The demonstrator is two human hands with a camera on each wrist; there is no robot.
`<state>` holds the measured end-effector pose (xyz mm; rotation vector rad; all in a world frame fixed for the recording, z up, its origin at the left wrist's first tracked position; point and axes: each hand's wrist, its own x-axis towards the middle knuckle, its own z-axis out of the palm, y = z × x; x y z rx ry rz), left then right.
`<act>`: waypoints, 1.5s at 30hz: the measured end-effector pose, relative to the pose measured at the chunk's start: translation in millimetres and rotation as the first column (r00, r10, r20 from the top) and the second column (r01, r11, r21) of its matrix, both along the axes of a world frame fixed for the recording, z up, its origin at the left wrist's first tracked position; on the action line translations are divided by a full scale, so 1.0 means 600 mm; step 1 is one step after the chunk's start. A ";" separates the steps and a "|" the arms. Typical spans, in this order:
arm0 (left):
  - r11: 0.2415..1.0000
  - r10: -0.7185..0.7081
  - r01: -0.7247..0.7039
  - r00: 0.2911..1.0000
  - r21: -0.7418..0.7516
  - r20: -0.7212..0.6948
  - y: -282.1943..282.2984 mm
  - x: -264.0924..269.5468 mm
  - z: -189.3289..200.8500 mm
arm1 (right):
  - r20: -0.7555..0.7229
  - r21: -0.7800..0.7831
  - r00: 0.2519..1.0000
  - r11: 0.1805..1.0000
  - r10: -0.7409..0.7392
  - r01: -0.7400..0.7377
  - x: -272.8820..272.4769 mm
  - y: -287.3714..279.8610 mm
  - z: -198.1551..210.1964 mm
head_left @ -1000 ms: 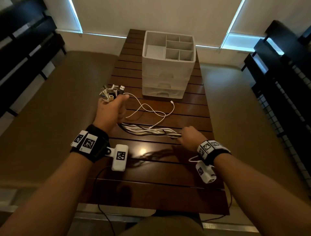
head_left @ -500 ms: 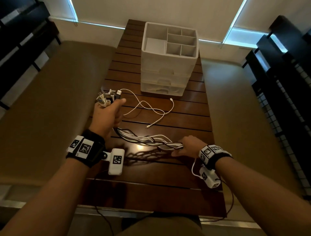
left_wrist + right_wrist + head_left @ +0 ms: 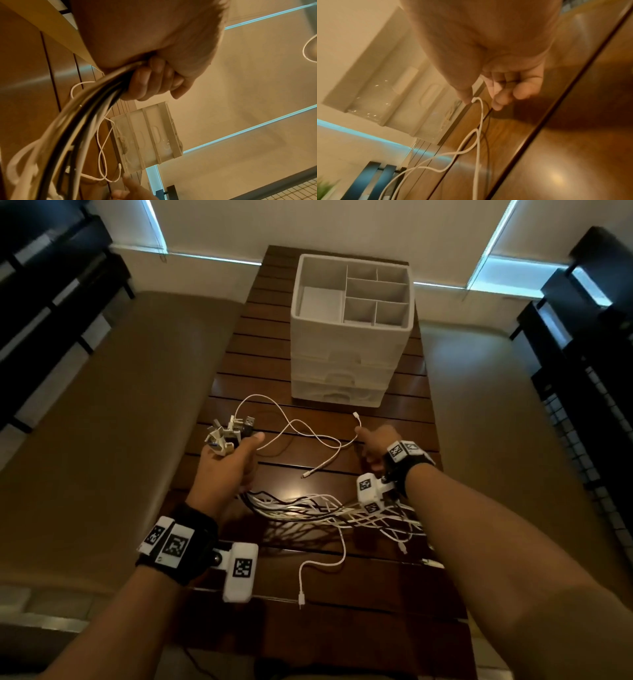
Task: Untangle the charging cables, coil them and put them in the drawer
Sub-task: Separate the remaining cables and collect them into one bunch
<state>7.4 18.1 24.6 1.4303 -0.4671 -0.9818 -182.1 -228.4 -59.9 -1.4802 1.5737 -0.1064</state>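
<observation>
My left hand (image 3: 236, 451) grips a bundle of black and white charging cables (image 3: 308, 508) just below their USB plugs (image 3: 231, 433), which stick up out of the fist. In the left wrist view my fingers (image 3: 150, 81) curl round the bundle (image 3: 89, 108). The rest of the bundle fans out over the table towards my right forearm. My right hand (image 3: 370, 440) pinches a thin white cable (image 3: 301, 428) close to its small connector (image 3: 356, 415). In the right wrist view thumb and forefinger hold that cable (image 3: 478, 108). The white drawer unit (image 3: 349, 337) stands behind, drawers closed.
The dark slatted wooden table (image 3: 308, 638) is narrow, with tan floor on both sides. One white cable end (image 3: 301, 601) trails near the front edge. The unit's top tray (image 3: 376, 292) has several open compartments. Dark furniture stands far left and far right.
My right hand let go of the bundle's tail and moved forward to the loose white cable, taking hold near its connector. The released bundle has spread out on the table.
</observation>
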 end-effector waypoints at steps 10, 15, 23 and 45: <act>0.997 0.047 -0.048 0.999 -0.064 -0.023 -0.017 -0.016 0.024 | 0.503 -0.034 0.854 0.985 -0.131 0.171 0.027 0.053 0.040; 0.987 0.095 -0.097 0.995 -0.130 -0.022 -0.032 -0.042 0.043 | 0.651 -0.279 0.724 0.959 0.229 -0.053 0.005 0.165 0.162; 0.957 -0.005 0.017 0.999 -0.291 0.041 -0.028 -0.092 0.094 | 0.247 -0.688 0.715 0.638 0.654 -0.346 -0.009 0.289 0.183; 0.976 -0.085 0.118 0.980 -0.181 0.179 -0.010 -0.085 0.087 | 0.174 -0.717 0.766 0.613 0.619 -0.332 0.012 0.322 0.164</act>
